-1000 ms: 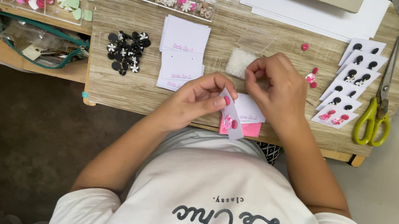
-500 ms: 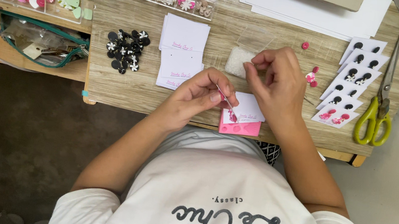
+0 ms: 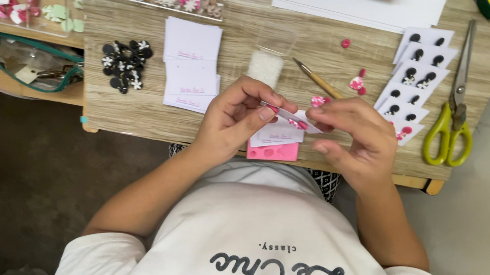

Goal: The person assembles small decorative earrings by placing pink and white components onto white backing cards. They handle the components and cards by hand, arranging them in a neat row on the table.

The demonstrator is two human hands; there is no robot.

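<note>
Head view: left hand (image 3: 236, 119) and right hand (image 3: 357, 136) pinch a small white card (image 3: 293, 119).

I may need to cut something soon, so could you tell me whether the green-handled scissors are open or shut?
Shut: the green-handled scissors lie flat on the wooden table, blades together in one line and both handle loops side by side.

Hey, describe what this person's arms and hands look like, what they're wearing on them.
Both arms are bare from the short white sleeves down. The sleeves belong to a white T-shirt with dark lettering across the chest. The left hand and right hand wear no gloves; no rings, watch or bracelet show. The fingers have short, unpainted nails as far as the view shows.
</note>
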